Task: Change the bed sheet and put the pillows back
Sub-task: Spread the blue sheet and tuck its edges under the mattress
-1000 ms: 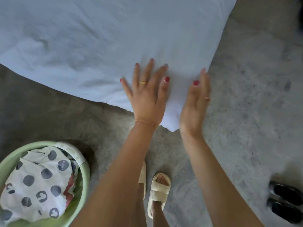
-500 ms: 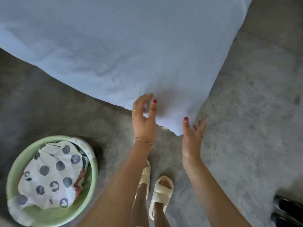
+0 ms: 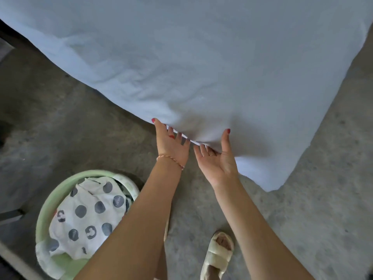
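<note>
Here both hands meet the lower edge of the pale blue bed sheet (image 3: pixel 201 67) near the corner of the bed. The left hand (image 3: pixel 171 142) is palm up, its fingers tucked under the hem so that their tips are hidden by the cloth, while the thumb with a red nail lies on the outer face of the sheet; its grip is a pinch on the hem. The right hand (image 3: pixel 217 160) is just beside it, also palm up, its fingers slid beneath the edge and its thumb raised against the hanging fabric, so it too holds the sheet between thumb and fingers. A thin bracelet (image 3: pixel 170 159) circles the left wrist, and a ring (image 3: pixel 212 155) shows on a right finger.

The sheet covers the whole upper part of the view, lightly creased, and its corner hangs down to a point to the right of the hands, over the grey concrete floor (image 3: pixel 323 199). Below the arms, a cream sandal (image 3: pixel 217 257) on a foot stands on the floor. To the left, well apart from the bed edge, a light green basin (image 3: pixel 43 219) sits on the floor, holding a crumpled white cloth with dark grey spots (image 3: pixel 86 215).
</note>
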